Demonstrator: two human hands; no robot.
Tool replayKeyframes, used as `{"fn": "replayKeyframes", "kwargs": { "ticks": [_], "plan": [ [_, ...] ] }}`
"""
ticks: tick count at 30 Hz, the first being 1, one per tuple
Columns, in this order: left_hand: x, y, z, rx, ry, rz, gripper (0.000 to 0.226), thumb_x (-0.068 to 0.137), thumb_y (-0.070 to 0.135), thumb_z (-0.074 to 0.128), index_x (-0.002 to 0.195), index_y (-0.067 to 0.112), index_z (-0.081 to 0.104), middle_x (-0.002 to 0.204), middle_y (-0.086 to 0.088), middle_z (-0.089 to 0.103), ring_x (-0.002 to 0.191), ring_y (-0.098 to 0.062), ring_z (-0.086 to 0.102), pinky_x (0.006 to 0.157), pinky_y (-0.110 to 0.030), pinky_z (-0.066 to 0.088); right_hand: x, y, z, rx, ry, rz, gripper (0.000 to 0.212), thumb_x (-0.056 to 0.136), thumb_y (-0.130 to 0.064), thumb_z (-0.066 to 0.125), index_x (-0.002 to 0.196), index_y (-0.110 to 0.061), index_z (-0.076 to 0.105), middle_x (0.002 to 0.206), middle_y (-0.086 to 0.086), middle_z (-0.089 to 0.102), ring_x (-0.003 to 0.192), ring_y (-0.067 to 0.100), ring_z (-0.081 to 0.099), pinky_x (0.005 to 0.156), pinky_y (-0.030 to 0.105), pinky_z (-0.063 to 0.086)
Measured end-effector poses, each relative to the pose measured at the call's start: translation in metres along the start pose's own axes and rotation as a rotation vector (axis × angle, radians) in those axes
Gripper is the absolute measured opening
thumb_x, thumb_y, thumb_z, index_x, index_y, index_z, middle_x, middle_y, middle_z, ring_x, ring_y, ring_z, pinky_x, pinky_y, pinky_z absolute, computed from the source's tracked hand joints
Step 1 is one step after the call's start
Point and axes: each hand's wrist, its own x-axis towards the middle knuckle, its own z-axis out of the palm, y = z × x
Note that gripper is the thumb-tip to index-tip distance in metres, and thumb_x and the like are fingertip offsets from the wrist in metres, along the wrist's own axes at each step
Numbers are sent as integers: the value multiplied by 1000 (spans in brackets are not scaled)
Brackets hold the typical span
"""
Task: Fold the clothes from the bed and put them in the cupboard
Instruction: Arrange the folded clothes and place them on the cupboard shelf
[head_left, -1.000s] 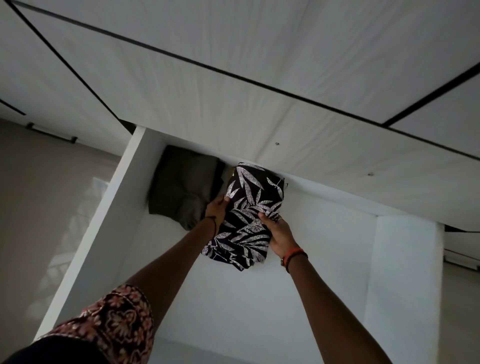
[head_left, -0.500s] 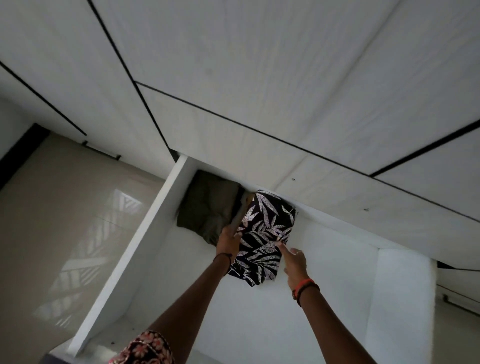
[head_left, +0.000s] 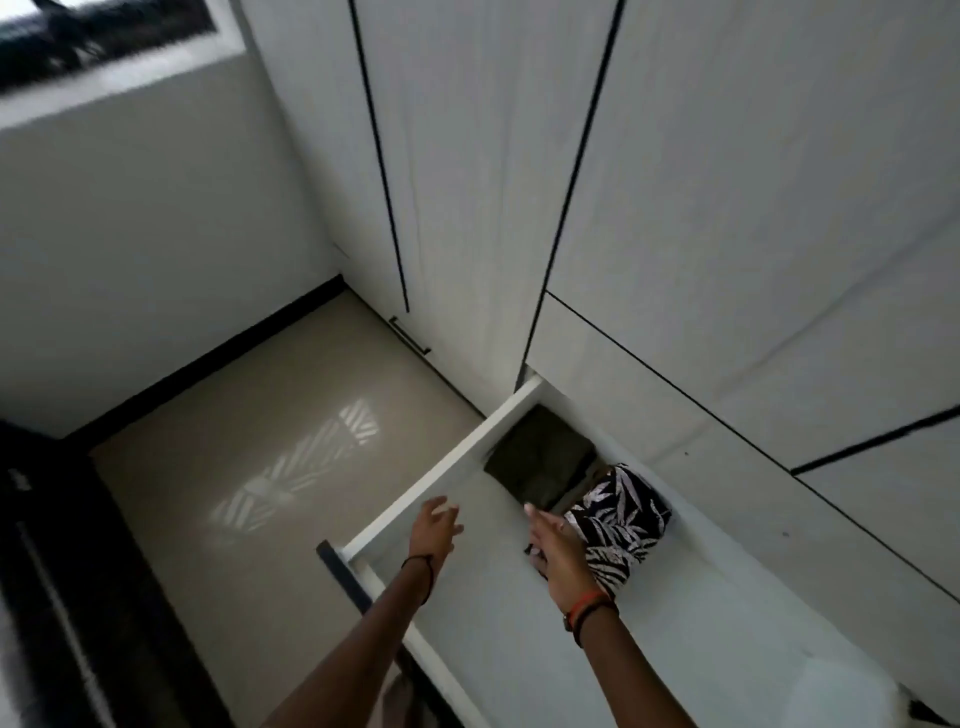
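A folded black garment with white leaf print (head_left: 621, 519) lies at the back of the pulled-out white drawer (head_left: 441, 470), next to a folded dark olive garment (head_left: 540, 460). My left hand (head_left: 434, 530) hovers over the drawer's left side wall, fingers relaxed, holding nothing. Beside the leaf-print garment's near edge is my right hand (head_left: 558, 553), fingers straight and empty; it covers part of the garment's near end.
Tall white cupboard doors (head_left: 727, 182) with black gaps rise behind the drawer. Beige floor tiles (head_left: 270, 467) spread to the left, bordered by a black skirting and a white wall. A dark piece of furniture (head_left: 57, 597) fills the lower left.
Both hands have let go of the leaf-print garment and drawn back from it. The garment now lies in the drawer beside the olive one. The camera has swung up and left.
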Motion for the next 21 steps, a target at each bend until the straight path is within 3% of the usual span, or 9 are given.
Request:
{"fn": "replayKeyframes", "kwargs": {
  "ticks": [4,8,13,15,19,21],
  "plan": [
    [-37,17,-67,-99,91,25,18,97,12,46,115,10,53,110,-12,58,74,-13,59,59,-25,38,-36,-11,63,-72,-122,-45,27,88,-34,64,107,-17,58,104,6,58,99,19,53,83,36,45],
    [-77,17,-143,-190,201,65,15,98,9,45,110,8,54,103,-12,56,68,-11,55,51,-19,43,-83,-9,128,-166,-245,-84,31,88,-33,65,113,-15,56,105,5,58,100,19,54,82,34,45],
    [-122,-8,-225,-350,301,64,21,99,18,45,116,8,53,109,-9,57,91,-20,58,72,-29,44,-135,22,188,-233,-345,-82,32,88,-29,66,112,-11,55,98,4,56,97,19,51,84,37,45],
    [-143,-28,-261,-419,325,75,18,99,19,46,112,9,53,110,-9,57,94,-20,58,72,-28,45,-159,43,211,-251,-383,-87,33,87,-30,67,112,-12,56,96,1,57,94,17,51,77,32,43],
    [-183,-67,-325,-510,361,60,11,98,18,46,101,11,54,106,-9,56,89,-20,58,67,-26,43,-203,86,246,-248,-439,-62,21,88,-31,65,101,-18,55,102,1,56,101,18,51,80,33,42],
    [-204,-90,-358,-556,390,69,12,98,18,47,105,10,54,106,-10,57,83,-18,59,66,-27,43,-228,110,265,-255,-463,-38,17,88,-31,66,95,-20,54,102,1,55,103,19,52,82,35,43]
  ]
}}
